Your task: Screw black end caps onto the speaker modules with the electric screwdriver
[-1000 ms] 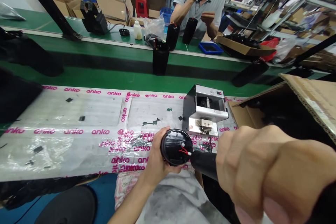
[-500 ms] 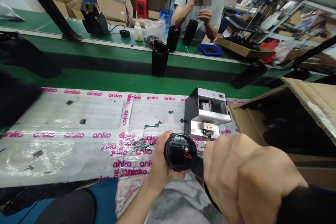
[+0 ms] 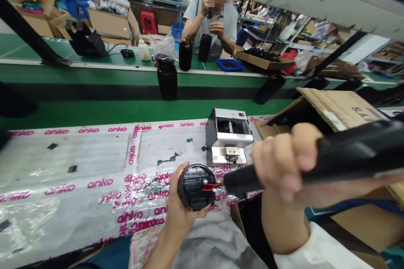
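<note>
From the head camera, the right hand (image 3: pixel 284 164) had pulled up and back since a moment before. Then its knuckles filled the lower right of the view and hid most of the black tool (image 3: pixel 318 162). Now the hand sat higher, and the long dark body of the tool showed, running off toward the right edge. Its fingers were wrapped tight round the tool. The tool's tip stayed at the right edge of the round black part (image 3: pixel 196 186), right by the red wires (image 3: pixel 211 185).

The left hand (image 3: pixel 180 214) kept hold of that round part, with fingers curled behind it and the thumb at its top. The part was just over the near edge of the table (image 3: pixel 94 164), a bit lower and further left in the view than before. To me it looked like the tool was lined up better on the part now, but I could not tell if the tip was touching it.

The silver machine (image 3: pixel 229 136) stood just behind the part on the taped plastic.

An open cardboard box (image 3: pixel 334 107) stood at the right. Its inside was dark and I could not see what was in it. Across the green belt (image 3: pixel 94 109), another person sat by a small blue tray (image 3: pixel 229 64) with something dark in it. A flat box (image 3: pixel 261 59) near it held black things. More brown boxes (image 3: pixel 110 23) stood far back on the left, too far to see inside.
</note>
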`<state>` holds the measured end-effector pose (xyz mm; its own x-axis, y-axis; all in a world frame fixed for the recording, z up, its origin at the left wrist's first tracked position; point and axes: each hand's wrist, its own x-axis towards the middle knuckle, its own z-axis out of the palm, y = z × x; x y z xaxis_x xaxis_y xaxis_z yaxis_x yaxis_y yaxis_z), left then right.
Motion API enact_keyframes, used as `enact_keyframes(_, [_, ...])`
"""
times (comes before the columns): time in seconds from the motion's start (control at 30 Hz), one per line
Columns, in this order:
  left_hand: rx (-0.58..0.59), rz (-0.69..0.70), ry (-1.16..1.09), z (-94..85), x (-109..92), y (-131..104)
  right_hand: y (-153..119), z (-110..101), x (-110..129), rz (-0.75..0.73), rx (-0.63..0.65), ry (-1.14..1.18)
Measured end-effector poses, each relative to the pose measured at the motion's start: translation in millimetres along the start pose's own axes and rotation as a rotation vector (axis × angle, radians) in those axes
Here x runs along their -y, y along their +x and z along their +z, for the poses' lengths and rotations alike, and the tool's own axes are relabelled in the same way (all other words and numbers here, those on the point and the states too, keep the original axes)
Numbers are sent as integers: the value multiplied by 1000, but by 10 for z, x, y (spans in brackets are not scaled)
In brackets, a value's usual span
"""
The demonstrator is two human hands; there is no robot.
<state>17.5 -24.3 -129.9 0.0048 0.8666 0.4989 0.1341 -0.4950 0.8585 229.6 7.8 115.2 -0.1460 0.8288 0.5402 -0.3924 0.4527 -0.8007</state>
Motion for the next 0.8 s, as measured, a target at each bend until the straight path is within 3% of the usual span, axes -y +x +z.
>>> enact_keyframes(0.07, [-5,-28,-13,6,-7,-3,3,-133,68,-96,-264,-13])
enact_keyframes(0.17, [-24,-33,-45,18,-25,7,-62,-275,26,-102,-418,-201])
enact_keyframes(0.33, [-71,-43,-94,53,-45,45,-351,-379,-465,-180,-323,-328])
enact_keyframes(0.4, [-83,-36,-106,68,-58,58,-455,-410,-635,-167,-357,-317])
enact_keyframes(0.47, [-90,-25,-112,81,-70,64,-502,-463,-729,-133,-417,-271])
enact_keyframes(0.53, [-96,-16,-118,88,-75,61,-484,-540,-751,-85,-384,-200])
enact_keyframes(0.67, [-81,-26,-122,81,-66,48,-353,-631,-547,45,-180,-48])
enact_keyframes(0.8, [-46,-3,-90,48,-46,32,-290,-506,40,86,-291,-85])
